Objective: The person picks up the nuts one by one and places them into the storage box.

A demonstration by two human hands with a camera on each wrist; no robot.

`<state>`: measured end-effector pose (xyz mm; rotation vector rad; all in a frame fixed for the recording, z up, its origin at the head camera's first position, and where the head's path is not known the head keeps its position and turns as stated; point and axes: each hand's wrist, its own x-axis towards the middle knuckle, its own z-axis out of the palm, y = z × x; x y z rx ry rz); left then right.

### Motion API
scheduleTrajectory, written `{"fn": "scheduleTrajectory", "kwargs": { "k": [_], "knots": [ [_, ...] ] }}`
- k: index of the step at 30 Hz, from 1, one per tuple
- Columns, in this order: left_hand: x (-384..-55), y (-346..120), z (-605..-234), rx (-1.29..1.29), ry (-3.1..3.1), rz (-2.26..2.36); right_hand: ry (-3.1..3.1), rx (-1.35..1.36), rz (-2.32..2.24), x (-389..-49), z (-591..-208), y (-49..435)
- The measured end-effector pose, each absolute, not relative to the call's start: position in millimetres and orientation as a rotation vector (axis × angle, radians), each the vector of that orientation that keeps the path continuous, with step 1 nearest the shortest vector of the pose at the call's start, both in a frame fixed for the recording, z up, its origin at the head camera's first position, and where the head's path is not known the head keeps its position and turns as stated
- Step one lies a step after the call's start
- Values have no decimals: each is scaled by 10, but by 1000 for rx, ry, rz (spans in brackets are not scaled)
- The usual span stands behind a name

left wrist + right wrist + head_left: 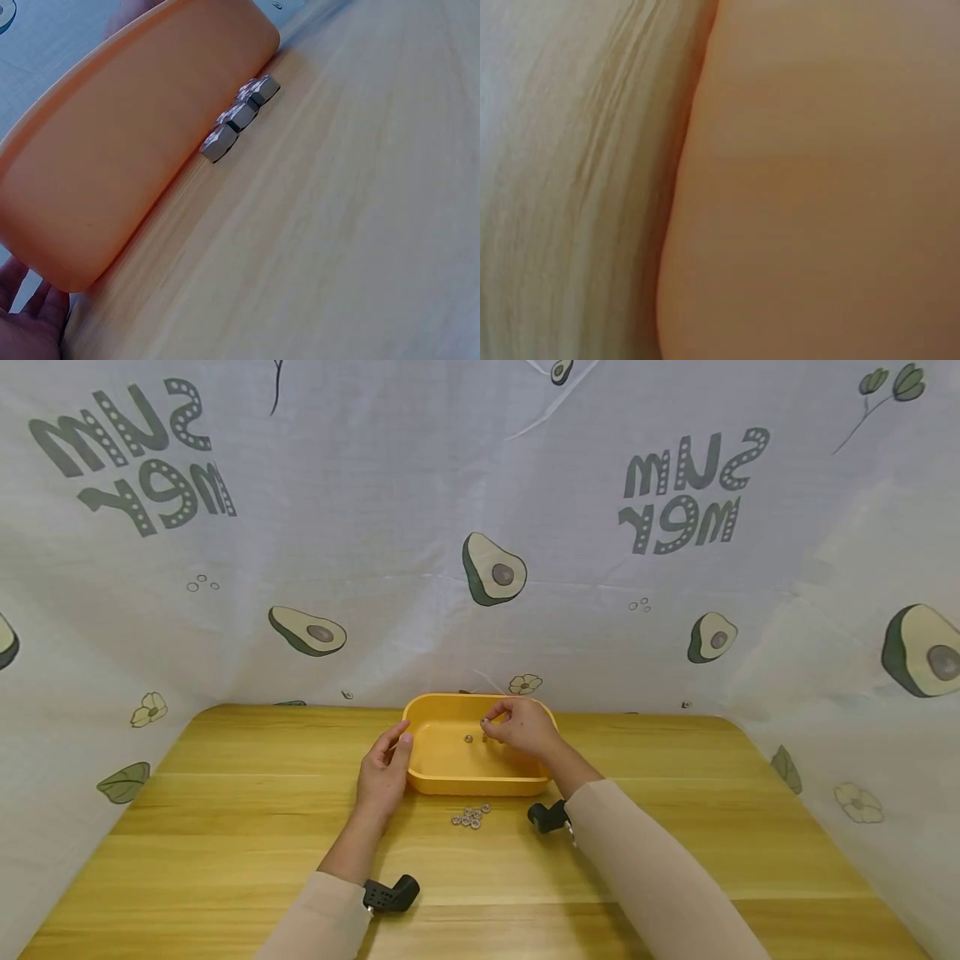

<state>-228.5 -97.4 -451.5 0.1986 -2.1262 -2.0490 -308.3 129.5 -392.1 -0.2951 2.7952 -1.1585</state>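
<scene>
A yellow plastic bin (480, 787) stands at the back of the table; in the left wrist view its outer wall (112, 142) looks orange. My left hand (382, 777) rests against the bin's left end, its fingers touching the outside of the wall. Over the inside of the bin, my right hand (522, 727) pinches a small metal nut (485, 721) between thumb and fingertips. Below it, a few nuts (468, 738) lie on the bin's floor, partly hidden by that hand. Several hex nuts (476, 823) sit clustered on the table before the bin.
The table (262, 810) has a wood-grain top. Behind it hangs a pale cloth (390, 527) printed with avocados and lettering, close to the bin's far side. A black wrist camera (547, 817) on the right arm hangs beside the bin's near right corner.
</scene>
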Motion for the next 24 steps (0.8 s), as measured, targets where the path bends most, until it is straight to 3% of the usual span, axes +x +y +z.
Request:
{"fn": "scheduleTrajectory", "kwargs": {
  "k": [24],
  "knots": [
    [-2282,-972,-4518,208,-2104,-2067,2747,-231,-1276,-3057,-3927,1262]
  ]
}}
